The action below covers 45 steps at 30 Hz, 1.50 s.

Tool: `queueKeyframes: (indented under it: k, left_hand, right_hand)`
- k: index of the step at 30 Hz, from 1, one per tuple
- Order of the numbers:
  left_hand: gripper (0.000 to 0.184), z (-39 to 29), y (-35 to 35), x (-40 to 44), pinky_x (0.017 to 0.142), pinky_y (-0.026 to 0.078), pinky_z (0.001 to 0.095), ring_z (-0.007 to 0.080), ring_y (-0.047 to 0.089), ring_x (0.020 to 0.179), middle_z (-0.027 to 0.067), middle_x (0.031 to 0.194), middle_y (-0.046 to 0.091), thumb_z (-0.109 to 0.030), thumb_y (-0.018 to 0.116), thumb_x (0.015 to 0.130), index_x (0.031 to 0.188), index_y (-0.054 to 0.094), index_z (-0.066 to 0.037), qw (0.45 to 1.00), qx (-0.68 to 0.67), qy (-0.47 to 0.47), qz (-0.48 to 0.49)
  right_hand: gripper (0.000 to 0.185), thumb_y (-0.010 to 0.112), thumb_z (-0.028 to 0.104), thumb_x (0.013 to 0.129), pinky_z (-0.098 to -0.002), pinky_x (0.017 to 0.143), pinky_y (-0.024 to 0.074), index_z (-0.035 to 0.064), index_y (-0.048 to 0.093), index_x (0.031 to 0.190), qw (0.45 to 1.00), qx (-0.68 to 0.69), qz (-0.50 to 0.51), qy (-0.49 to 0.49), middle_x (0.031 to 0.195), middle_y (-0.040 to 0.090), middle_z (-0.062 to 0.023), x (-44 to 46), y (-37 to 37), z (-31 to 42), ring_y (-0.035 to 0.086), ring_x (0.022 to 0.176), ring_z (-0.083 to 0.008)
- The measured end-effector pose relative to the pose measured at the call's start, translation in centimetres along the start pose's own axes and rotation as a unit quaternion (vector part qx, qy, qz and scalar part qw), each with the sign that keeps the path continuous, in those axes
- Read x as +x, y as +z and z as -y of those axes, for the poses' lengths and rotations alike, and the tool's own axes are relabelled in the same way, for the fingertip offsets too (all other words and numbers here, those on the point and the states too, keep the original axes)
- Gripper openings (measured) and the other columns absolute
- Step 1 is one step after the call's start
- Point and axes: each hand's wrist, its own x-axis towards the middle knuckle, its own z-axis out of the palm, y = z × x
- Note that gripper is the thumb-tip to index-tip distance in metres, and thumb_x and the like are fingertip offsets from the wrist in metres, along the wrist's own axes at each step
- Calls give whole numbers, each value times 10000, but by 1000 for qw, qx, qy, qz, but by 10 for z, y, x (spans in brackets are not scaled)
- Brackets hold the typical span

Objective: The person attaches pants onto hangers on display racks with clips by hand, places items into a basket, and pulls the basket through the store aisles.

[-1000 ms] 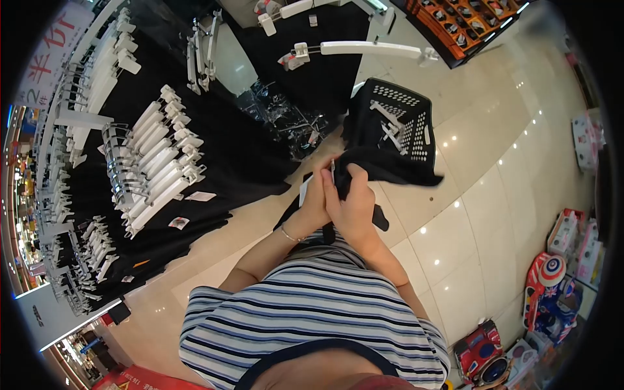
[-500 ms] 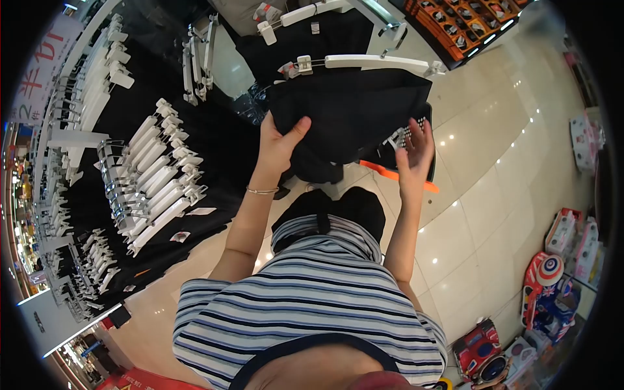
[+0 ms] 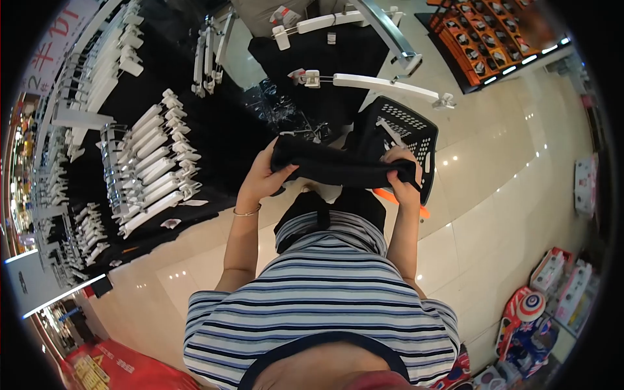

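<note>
A black garment [image 3: 338, 166] is stretched sideways in front of my waist, bunched into a long band. Its left end is gripped by my left hand [image 3: 263, 175], thumb on the near side. At the other end my right hand [image 3: 404, 175] is closed around the cloth. Just beyond my right hand stands a black plastic basket [image 3: 426, 140] with white hangers [image 3: 392, 132] and dark cloth in it. Above the garment, a white hanger [image 3: 383, 84] hangs from a metal rail arm, with black clothing below it.
Racks of black clothes on white hangers [image 3: 153, 162] fill the left side. An orange display stand [image 3: 487, 39] is at the upper right. Boxed goods [image 3: 549, 270] and colourful items line the lower right. A red covering [image 3: 123, 367] lies at the lower left.
The garment, held up by my left hand half a second ago, is now lower and drawn out sideways. My right hand, then open beside it, has closed on its right end.
</note>
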Motion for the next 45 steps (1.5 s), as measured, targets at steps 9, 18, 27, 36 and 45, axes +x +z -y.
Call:
queueKeyframes:
  k: [9,18,27,36,45]
  left_hand:
    - [319,25,35,5,789,413,227,100,509,871,39,943,585,-182,598,860,1096,524,21,978,-27,-30,-204]
    - [278,29,57,25,763,394,198,62,468,833,-5,899,533,-218,582,882,1041,504,-4,968,-143,-27,-207]
    - [237,29,69,27,783,375,192,59,460,859,-8,921,510,-109,592,865,1048,467,-23,968,-151,10,-202]
    - [176,30,85,26,758,364,178,46,437,827,-25,884,493,-116,570,880,1002,478,-27,962,-147,12,-229]
    - [161,23,88,37,683,375,163,36,437,759,-32,839,504,-111,583,875,973,493,-22,957,-77,18,-281]
  right_hand:
    - [394,660,329,816,-224,720,425,-37,586,939,982,-58,-107,141,847,583,-35,15,-9,4,516,782,-93]
    - [327,658,253,826,-210,726,438,6,527,995,976,123,-118,139,861,587,-19,18,-31,12,545,787,-78]
    - [248,622,176,851,-227,776,433,0,528,998,960,207,-146,121,919,601,-35,18,-38,19,557,833,-98]
    - [220,590,150,868,-203,772,384,18,508,1024,983,28,-123,133,904,510,-11,14,-48,21,470,853,-79]
    - [179,595,47,851,-152,570,351,41,468,977,978,61,-162,114,727,509,31,20,-54,5,456,620,-36]
